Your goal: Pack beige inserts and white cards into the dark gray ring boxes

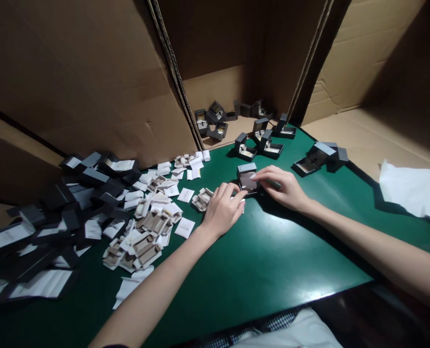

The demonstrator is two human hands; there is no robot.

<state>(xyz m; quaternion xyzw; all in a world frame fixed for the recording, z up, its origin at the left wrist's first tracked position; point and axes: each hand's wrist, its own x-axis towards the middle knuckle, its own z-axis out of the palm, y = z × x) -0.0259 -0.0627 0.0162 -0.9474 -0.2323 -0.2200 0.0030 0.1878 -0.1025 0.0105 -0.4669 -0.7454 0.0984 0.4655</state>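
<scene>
Now handling the open dark box on the green surface between left grip and right grip, pinching or merely touching, cannot tell: keep the lid square, pressing evenly.

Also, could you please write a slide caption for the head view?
Left hand and right hand at an open dark box on a green table, pale card pieces heaped to the left.

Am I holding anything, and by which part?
Your right hand is at the lid of a small box, right side; left hand near its base. Actual grip can't be told.
</scene>
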